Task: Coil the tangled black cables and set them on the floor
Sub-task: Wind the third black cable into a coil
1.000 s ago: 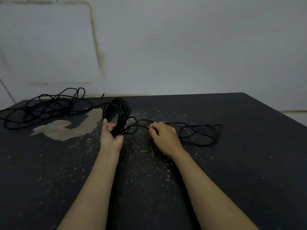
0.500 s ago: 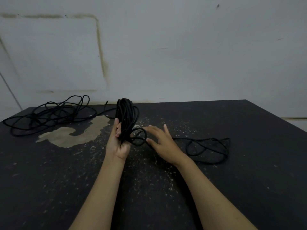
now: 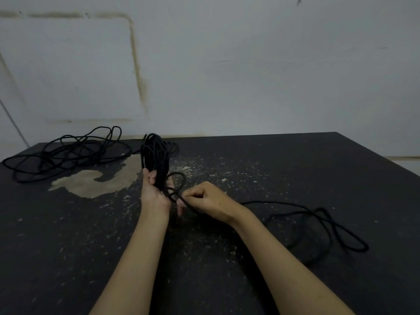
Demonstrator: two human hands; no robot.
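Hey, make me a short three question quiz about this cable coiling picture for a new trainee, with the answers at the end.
1. True or false: the left hand grips the upright bundle of coiled black cable.
2. Which does the right hand pinch? A) a strand of black cable by the bundle, B) the tangled black cable pile at far left, C) nothing.
3. Fill in: the loose black cable loops right of the hands lie on the dark speckled ____.

Key: 1 true; 2 A; 3 floor.
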